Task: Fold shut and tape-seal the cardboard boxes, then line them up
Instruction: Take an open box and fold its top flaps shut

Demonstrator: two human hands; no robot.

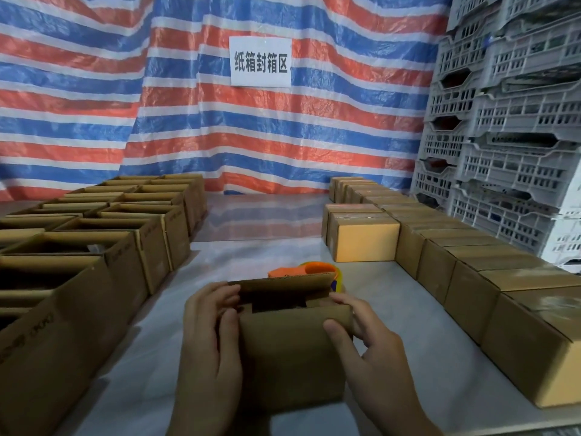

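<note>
We are recording the surface (276, 221) carrying open boxes (94, 247) along its left edge and sealed boxes (471, 256) along its right edge. The unsealed box (289, 357) is sitting mid near edge, between the hands, long axis running left to right, far flap (279, 286) standing up. The left hand (207, 350) is gripping its left end, fingers curling over the top. The right hand (374, 350) is pinching the right end, thumb pressing the near flap. Both are equally near. The tape dispenser (301, 270) is lying just behind.
</note>
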